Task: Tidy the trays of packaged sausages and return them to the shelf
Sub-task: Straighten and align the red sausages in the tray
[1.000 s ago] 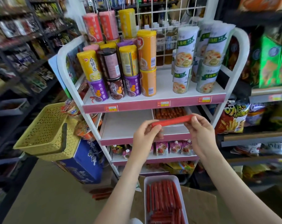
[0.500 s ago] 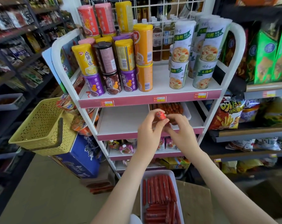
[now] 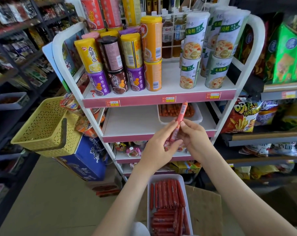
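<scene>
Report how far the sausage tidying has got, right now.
Done: one white plastic tray of red sausages sits on the right of the white middle shelf. In hand: the left hand and right hand both pinch a single red packaged sausage, its tip pointing up. Left: the second white tray of sausages rests low on a brown cardboard box, some sticks lengthwise, others crosswise, not yet shelved.

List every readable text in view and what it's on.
"好粥道": yellow can.
"木糖醇": white-and-green can.
"呀土豆": orange chip bag, partly legible.
Price tags and the print on the held sausage: too blurred to read.
</scene>
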Tool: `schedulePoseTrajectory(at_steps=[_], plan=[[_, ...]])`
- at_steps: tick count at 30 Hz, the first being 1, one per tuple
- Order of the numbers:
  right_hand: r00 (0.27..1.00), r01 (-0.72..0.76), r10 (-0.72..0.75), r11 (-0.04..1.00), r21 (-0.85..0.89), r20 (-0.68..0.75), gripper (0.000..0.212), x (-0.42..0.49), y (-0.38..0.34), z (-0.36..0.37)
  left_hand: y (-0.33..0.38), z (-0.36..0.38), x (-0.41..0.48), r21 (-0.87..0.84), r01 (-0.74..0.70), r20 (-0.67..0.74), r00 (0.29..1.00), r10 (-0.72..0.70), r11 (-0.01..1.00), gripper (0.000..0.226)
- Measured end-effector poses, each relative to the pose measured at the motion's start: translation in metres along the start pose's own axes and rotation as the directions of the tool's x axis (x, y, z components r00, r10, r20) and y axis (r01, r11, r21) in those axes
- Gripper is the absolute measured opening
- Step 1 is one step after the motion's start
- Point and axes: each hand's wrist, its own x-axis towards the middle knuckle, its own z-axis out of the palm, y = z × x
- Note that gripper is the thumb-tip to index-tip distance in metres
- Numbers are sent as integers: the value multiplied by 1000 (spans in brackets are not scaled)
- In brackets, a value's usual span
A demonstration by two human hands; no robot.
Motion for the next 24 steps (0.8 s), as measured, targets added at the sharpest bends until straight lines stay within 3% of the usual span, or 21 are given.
schedulePoseTrajectory(at_steps=[2, 6, 9, 13, 16, 18, 20, 22, 24], plan=[[997, -65, 68, 993, 102, -31, 23, 3, 1, 0, -6, 3, -4, 54, -20, -17, 1000, 21, 998, 56], [973, -191, 220, 942, 277, -76, 20, 8, 8, 6, -13, 4, -8, 176, -67, -221, 969, 106, 982, 37], [941, -290, 330, 901, 322, -76, 20, 12, 13, 8, -14, 4, -7, 223, -47, -298, 948, 114, 974, 31], [907, -378, 411, 891, 252, -89, 18, 18, 24, 3, -23, 6, -10, 333, -2, -265, 960, 96, 943, 33], [893, -416, 436, 894, 166, -112, 16, 22, 41, -5, -34, 9, -20, 341, 3, -146, 988, 50, 940, 37], [879, -439, 450, 893, 98, -157, 12, 22, 58, -16, -42, 13, -33, 315, 98, 35, 993, -115, 944, 49], [869, -460, 423, 881, -105, -258, 8, 21, 85, -39, -63, 22, -53, 353, 250, 217, 916, -338, 902, 62], [854, -503, 368, 766, -401, -368, 18, 16, 122, -68, -99, 41, -89, 469, 333, 270, 828, -492, 818, 52], [811, -581, 384, 618, -529, -441, 42, 7, 164, -98, -132, 60, -129, 514, 484, 257, 702, -665, 709, 29]])
